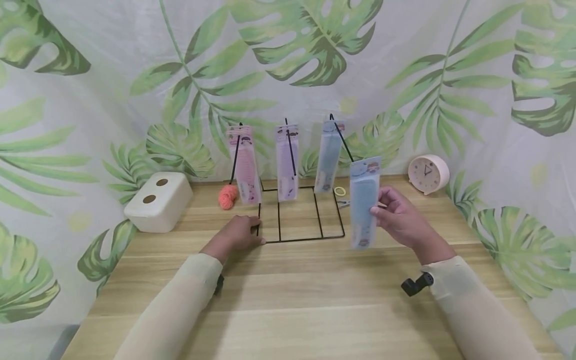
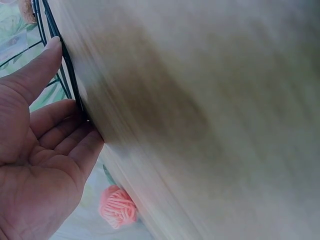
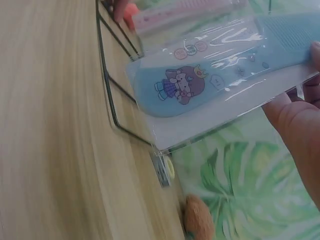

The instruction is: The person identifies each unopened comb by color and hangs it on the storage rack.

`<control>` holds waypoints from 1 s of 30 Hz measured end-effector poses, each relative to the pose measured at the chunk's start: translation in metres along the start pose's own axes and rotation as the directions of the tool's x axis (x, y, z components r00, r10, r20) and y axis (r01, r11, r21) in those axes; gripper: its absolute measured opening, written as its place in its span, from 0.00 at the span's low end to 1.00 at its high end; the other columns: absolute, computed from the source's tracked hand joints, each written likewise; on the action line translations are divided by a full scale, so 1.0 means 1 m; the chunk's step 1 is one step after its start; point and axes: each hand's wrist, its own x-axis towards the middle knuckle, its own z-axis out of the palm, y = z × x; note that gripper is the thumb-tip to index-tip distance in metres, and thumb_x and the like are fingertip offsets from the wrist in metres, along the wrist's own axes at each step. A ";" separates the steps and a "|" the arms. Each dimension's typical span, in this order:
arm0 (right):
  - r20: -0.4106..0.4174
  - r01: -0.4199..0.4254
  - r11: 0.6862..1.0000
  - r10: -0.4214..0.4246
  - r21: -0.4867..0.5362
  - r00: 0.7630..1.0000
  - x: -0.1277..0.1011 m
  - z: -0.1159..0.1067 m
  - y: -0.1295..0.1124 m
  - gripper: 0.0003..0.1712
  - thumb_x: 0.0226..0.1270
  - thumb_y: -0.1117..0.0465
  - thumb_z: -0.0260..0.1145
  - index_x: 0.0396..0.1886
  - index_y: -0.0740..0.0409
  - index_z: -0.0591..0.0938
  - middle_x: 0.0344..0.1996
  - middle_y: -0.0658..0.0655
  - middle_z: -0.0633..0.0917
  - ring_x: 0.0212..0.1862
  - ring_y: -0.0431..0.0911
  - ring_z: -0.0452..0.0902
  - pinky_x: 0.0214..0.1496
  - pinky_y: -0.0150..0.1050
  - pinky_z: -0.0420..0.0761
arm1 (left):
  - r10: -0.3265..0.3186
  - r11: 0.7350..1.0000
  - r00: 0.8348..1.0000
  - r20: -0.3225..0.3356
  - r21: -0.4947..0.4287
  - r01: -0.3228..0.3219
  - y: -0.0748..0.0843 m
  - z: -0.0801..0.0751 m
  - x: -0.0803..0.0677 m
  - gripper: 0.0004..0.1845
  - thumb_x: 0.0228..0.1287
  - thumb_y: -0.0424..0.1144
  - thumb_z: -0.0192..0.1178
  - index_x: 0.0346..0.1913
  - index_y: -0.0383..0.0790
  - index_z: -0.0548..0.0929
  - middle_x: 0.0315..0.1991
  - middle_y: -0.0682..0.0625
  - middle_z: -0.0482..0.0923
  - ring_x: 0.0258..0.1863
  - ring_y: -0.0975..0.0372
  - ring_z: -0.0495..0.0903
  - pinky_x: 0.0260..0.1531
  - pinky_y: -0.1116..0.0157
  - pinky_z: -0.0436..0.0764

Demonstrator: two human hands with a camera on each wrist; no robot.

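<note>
My right hand (image 1: 400, 217) pinches the edge of a packaged blue comb (image 1: 365, 202) between thumb and fingers. Its card top is at the front tip of the right-hand hook of a black wire rack (image 1: 306, 239); whether the hook passes through it I cannot tell. Another packaged blue comb (image 1: 327, 160) hangs farther back on that hook. Packaged purple combs (image 1: 284, 175) hang from the middle hook and pink ones (image 1: 246, 172) from the left. At the rack's front left corner, my left hand (image 2: 45, 155) holds the base wire between thumb and fingers.
An orange yarn ball (image 1: 227, 196) lies left of the rack, near a white box with two holes (image 1: 159, 202). Behind the held comb are a yellow ring (image 1: 339, 188) and a small metal clip-like thing (image 1: 344, 203). A pink clock (image 1: 427, 174) stands at the back right.
</note>
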 end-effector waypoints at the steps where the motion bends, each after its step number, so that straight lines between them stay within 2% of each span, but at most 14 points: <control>1: 0.001 -0.008 1.000 0.008 -0.013 1.000 0.002 0.003 0.001 0.17 0.84 0.76 0.55 0.53 0.47 0.74 0.57 0.46 0.82 0.60 0.42 0.83 0.58 0.40 0.88 | -0.002 1.000 1.000 0.000 -0.005 0.002 0.000 0.000 0.000 0.39 0.72 0.49 0.74 0.79 0.37 0.75 0.79 0.36 0.73 0.78 0.43 0.72 0.81 0.41 0.68; 6: -0.018 -0.030 0.999 0.030 -0.044 0.999 0.003 0.008 0.004 0.15 0.84 0.74 0.57 0.52 0.48 0.74 0.58 0.46 0.82 0.61 0.42 0.83 0.59 0.41 0.88 | -0.004 1.000 1.000 0.010 -0.027 0.004 0.000 0.003 0.001 0.39 0.72 0.50 0.75 0.79 0.37 0.75 0.79 0.36 0.72 0.79 0.43 0.71 0.81 0.41 0.68; 18: -0.062 -0.075 0.993 0.069 -0.095 0.996 0.008 0.005 0.008 0.14 0.84 0.74 0.56 0.51 0.48 0.73 0.57 0.48 0.81 0.61 0.43 0.82 0.58 0.41 0.89 | 0.010 1.000 1.000 -0.002 -0.006 -0.010 0.000 -0.002 -0.001 0.39 0.72 0.49 0.75 0.79 0.36 0.75 0.78 0.34 0.73 0.77 0.43 0.73 0.80 0.41 0.70; 22: -0.135 -0.128 0.988 0.117 -0.081 0.984 0.024 0.007 0.012 0.11 0.85 0.72 0.56 0.52 0.50 0.72 0.54 0.47 0.79 0.59 0.42 0.81 0.56 0.39 0.88 | 0.002 1.000 1.000 0.000 -0.009 -0.002 0.000 -0.002 -0.002 0.39 0.72 0.49 0.75 0.79 0.36 0.75 0.79 0.35 0.73 0.78 0.42 0.72 0.80 0.41 0.69; 26: -0.239 -0.181 0.982 0.163 -0.055 0.957 0.050 0.013 0.011 0.11 0.85 0.70 0.57 0.55 0.50 0.72 0.50 0.48 0.76 0.57 0.42 0.79 0.56 0.37 0.87 | 0.005 1.000 1.000 -0.008 -0.009 -0.006 -0.001 -0.002 -0.002 0.39 0.72 0.49 0.74 0.79 0.36 0.75 0.79 0.35 0.73 0.79 0.42 0.71 0.80 0.41 0.69; 30: -0.319 -0.186 0.981 0.161 -0.051 0.934 0.076 0.020 0.009 0.13 0.86 0.69 0.57 0.61 0.51 0.71 0.51 0.51 0.74 0.57 0.45 0.77 0.56 0.39 0.88 | 0.006 1.000 1.000 -0.006 -0.010 -0.006 0.001 -0.002 -0.002 0.39 0.72 0.49 0.74 0.79 0.36 0.75 0.79 0.35 0.73 0.78 0.42 0.72 0.80 0.41 0.69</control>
